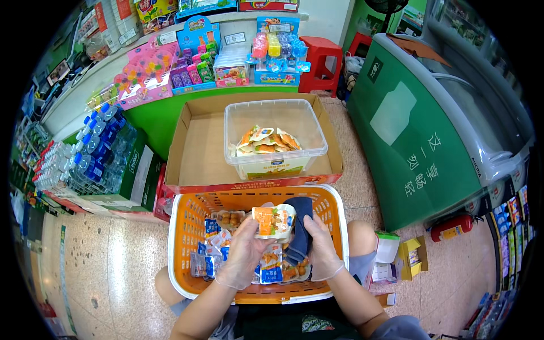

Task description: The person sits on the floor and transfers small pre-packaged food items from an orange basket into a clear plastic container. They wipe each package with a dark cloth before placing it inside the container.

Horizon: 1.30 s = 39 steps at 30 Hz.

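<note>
Both hands wear clear plastic gloves above an orange plastic basket [182, 272] with a white rim. My left hand [244, 250] grips a small cream-and-orange snack packet [272, 222] by its left side. My right hand [321, 246] holds a dark blue cloth [301, 231], which touches the packet's right edge. Below them in the basket lie several blue-and-white snack packets [270, 267] and clear packs of round brown food [230, 219]. Beyond the basket, a clear plastic tub [276, 114] with similar cream-and-orange packets [267, 142] stands in a shallow cardboard box [199, 140].
Bottled water [95, 157] in cartons stands at the left. Candy displays [195, 63] line the counter behind. A red stool [321, 63] and a green chest freezer [416, 140] stand to the right, with a fire extinguisher [452, 228] and small open cartons [410, 257] nearer me.
</note>
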Each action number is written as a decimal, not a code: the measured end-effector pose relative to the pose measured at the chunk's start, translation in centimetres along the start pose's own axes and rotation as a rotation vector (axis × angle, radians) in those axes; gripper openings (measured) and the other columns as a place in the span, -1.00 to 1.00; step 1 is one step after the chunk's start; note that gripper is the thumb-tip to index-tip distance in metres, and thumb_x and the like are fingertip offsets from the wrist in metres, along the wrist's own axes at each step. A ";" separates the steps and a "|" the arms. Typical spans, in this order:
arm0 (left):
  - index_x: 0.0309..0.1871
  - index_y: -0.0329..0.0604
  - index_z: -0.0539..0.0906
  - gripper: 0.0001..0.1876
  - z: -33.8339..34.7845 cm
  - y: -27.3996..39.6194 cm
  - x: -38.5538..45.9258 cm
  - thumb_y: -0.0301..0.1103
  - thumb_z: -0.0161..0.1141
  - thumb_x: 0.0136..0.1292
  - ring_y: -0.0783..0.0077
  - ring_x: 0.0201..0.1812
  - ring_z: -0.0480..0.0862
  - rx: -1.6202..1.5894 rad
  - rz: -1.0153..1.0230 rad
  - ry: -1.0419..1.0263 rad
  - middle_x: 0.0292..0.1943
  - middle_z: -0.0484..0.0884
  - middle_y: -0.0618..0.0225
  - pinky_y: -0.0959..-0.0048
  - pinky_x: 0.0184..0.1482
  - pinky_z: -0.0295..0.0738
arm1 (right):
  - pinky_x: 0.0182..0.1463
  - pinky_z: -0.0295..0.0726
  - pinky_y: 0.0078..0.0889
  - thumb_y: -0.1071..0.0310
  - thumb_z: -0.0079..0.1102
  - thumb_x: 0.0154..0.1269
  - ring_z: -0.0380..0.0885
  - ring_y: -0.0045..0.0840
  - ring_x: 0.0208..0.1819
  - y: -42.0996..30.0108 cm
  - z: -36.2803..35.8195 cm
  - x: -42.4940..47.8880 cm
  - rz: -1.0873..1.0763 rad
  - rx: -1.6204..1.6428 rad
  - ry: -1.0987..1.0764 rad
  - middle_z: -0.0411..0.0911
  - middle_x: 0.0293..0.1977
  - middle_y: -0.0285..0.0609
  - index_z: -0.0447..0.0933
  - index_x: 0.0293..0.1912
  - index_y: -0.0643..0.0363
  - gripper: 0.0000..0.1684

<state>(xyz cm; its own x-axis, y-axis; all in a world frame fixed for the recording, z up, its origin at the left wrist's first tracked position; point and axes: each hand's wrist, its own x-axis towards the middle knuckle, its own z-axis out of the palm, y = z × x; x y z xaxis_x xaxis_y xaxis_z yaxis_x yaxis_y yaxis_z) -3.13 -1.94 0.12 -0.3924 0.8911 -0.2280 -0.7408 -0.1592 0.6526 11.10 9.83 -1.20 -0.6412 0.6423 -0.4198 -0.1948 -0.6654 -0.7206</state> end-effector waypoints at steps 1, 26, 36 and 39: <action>0.50 -0.28 0.32 -0.47 0.0 -0.1 0.1 -0.16 -0.05 0.61 0.22 0.40 0.51 -0.002 -0.002 -0.013 0.40 0.47 0.12 0.17 0.43 0.43 | 0.14 0.68 -0.38 0.34 0.15 0.52 0.64 -0.53 0.05 0.1 0.2 -0.1 -0.024 0.036 -0.018 0.60 0.09 -0.19 0.39 0.36 0.20 -0.51; 0.40 -0.09 0.38 -0.52 0.5 -0.3 -0.2 -0.06 0.07 0.58 0.33 0.30 0.57 0.009 -0.117 0.010 0.27 0.54 0.27 0.19 0.34 0.55 | 0.25 0.59 -0.13 0.63 0.24 0.19 0.50 0.03 0.24 -0.1 2.9 -0.8 -0.937 -1.242 -0.018 0.34 0.28 0.15 0.47 0.35 0.13 -0.30; 0.60 -0.21 0.15 -0.41 3.9 -0.2 -1.4 -0.25 -0.01 0.61 0.37 0.40 0.46 0.405 0.127 0.044 0.43 0.40 0.23 0.19 0.43 0.36 | 0.39 0.43 -0.10 0.62 0.23 0.22 0.42 0.00 0.33 -0.9 3.1 -1.3 -0.943 -1.131 -0.074 0.39 0.31 0.14 0.41 0.39 0.22 -0.29; 0.59 -0.29 0.17 -0.42 6.7 2.7 -2.1 -0.37 0.01 0.59 0.46 0.37 0.41 0.569 0.294 -0.021 0.45 0.40 0.21 0.44 0.38 0.31 | 0.43 0.38 -0.21 0.67 0.16 0.23 0.45 -0.15 0.34 -4.2 4.6 -1.7 -0.933 -0.927 -0.172 0.47 0.28 0.06 0.43 0.36 0.23 -0.32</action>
<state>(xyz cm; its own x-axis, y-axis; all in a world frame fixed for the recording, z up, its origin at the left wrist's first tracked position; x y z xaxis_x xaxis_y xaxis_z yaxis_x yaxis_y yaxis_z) -0.64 -1.39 7.26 -0.5201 0.8536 0.0290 -0.1967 -0.1527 0.9685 9.61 9.78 5.02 -0.6434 0.6118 0.4602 -0.0794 0.5445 -0.8350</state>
